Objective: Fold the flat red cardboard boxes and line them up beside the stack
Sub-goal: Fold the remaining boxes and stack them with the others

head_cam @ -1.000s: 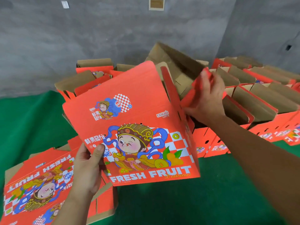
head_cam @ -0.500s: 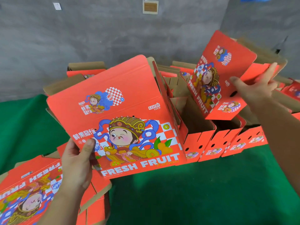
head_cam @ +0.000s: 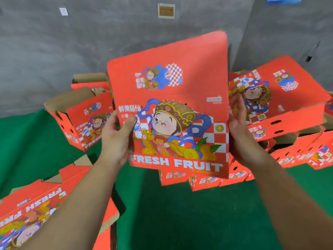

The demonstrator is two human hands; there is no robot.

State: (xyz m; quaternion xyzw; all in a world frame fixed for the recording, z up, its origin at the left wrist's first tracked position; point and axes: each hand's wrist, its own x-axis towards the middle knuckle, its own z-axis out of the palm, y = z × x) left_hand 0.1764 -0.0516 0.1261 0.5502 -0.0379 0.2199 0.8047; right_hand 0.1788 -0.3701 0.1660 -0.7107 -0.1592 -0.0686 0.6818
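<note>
At the far left, low in the view, the stack of flat boxes point(head_cam: 36, 212) lay on the green floor point(head_cam: 180, 213), and behind it one folded box point(head_cam: 84, 120) stood open with its brown flaps up. Next, our left hand point(head_cam: 115, 141) grasped the left edge of the flat box point(head_cam: 173, 109), with the thumb pressed on the printed front and the fingers hidden behind. We held this box upright in the air, in the middle of the view, well above the floor; it looked not yet opened. Our right hand point(head_cam: 237, 127) was on its right edge, the fingers running along the side; it seemed to grip, but we could not tell how firmly. To the right, more folded boxes point(head_cam: 288, 109) stood close together. We judged that the opening step was just starting. The next move called for pushing the two edges toward each other so that the sides open, then tucking the bottom flaps.
</note>
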